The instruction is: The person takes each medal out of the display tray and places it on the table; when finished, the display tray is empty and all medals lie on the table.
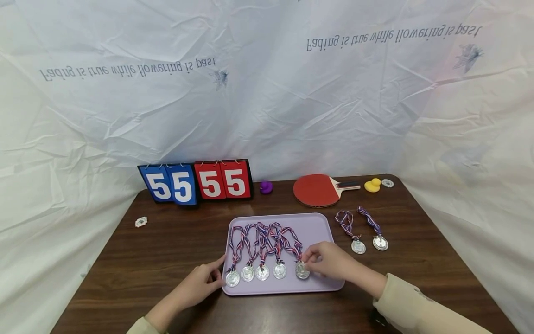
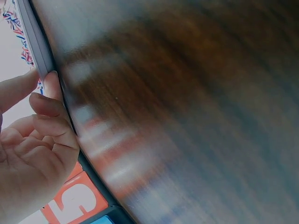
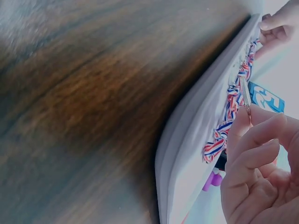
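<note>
A lavender tray lies at the middle of a dark wooden table. Several silver medals with red, white and blue ribbons lie in a row in it. My right hand pinches the rightmost medal by its disc, low over the tray. In the right wrist view that medal shows edge-on between finger and thumb of my right hand, above the tray. My left hand holds the tray's left rim, with the thumb over the rim and the left hand's curled fingers outside it.
Two more medals lie on the table right of the tray. Along the back stand a flip scoreboard reading 55 55, a purple duck, a red paddle and a yellow duck. White sheeting surrounds the table.
</note>
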Available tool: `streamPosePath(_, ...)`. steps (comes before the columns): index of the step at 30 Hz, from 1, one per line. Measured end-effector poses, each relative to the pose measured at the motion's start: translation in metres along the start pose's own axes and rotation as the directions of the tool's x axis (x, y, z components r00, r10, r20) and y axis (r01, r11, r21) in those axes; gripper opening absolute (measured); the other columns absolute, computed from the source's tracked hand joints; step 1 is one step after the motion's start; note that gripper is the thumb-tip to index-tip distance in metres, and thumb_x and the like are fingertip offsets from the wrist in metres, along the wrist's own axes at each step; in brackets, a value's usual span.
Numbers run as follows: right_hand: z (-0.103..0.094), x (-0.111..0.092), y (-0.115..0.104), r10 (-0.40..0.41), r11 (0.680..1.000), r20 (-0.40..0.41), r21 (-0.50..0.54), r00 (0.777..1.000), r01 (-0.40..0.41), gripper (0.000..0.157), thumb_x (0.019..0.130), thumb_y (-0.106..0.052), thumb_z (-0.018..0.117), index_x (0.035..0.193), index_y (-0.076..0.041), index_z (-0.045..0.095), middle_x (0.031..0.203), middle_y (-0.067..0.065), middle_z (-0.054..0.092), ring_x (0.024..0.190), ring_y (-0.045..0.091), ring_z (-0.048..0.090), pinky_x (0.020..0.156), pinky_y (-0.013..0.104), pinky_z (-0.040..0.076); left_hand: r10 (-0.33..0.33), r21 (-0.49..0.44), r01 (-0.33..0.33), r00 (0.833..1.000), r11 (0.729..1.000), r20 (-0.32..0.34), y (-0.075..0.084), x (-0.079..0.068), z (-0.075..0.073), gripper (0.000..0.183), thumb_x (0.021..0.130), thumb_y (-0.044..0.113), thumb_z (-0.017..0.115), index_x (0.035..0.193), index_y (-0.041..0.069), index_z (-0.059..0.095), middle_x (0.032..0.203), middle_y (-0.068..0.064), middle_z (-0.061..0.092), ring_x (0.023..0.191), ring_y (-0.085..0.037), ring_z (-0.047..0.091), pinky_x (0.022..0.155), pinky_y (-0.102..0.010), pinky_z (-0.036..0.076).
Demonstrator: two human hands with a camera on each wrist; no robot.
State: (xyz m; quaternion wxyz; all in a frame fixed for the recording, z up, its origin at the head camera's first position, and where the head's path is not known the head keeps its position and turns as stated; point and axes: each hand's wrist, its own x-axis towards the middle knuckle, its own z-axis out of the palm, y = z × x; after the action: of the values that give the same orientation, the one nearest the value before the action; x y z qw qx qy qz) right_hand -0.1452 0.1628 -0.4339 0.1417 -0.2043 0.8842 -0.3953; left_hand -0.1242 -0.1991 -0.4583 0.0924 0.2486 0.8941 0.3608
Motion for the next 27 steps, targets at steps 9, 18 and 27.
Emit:
streamPosePath(9,-0.010,-0.005,-0.001,-0.022,1.000,-0.053,-0.002,0.998,0.022,0.010,0.080,-0.014,0.066,0.089,-0.011,0.066,0.072,-0.004,0.060,0.046,0.011,0.052,0.043,0.027,0.044,-0.021,0.011,0.021,1.000,1.000,0.006,-0.001,0.000,0.000,0.058,0.081,0.009,0.064,0.130,-0.008,0.039,0.070,0.008,0.052,0.050,-0.001,0.044,0.047,-0.021,0.039)
streamPosePath(18,-0.027,-0.011,-0.007,0.000,1.000,-0.119,-0.001,0.993,0.000,0.009,0.081,-0.020,0.066,0.089,-0.017,0.065,0.073,-0.005,0.059,0.046,0.012,0.051,0.043,0.029,0.045,-0.024,0.016,0.024,1.000,1.000,0.009,-0.002,0.001,-0.001,0.058,0.081,0.010,0.064,0.130,-0.007,0.038,0.070,0.009,0.052,0.051,-0.001,0.044,0.048,-0.021,0.039)
streamPosePath(27,-0.047,-0.021,-0.010,0.040,0.999,-0.179,-0.002,0.983,-0.041,0.015,0.079,-0.025,0.068,0.092,-0.017,0.065,0.075,-0.004,0.061,0.048,0.018,0.052,0.043,0.029,0.043,-0.014,0.027,0.013,1.000,1.000,0.008,0.000,0.001,0.000,0.057,0.081,0.009,0.063,0.130,-0.008,0.039,0.070,0.009,0.053,0.051,-0.001,0.044,0.048,-0.021,0.039)
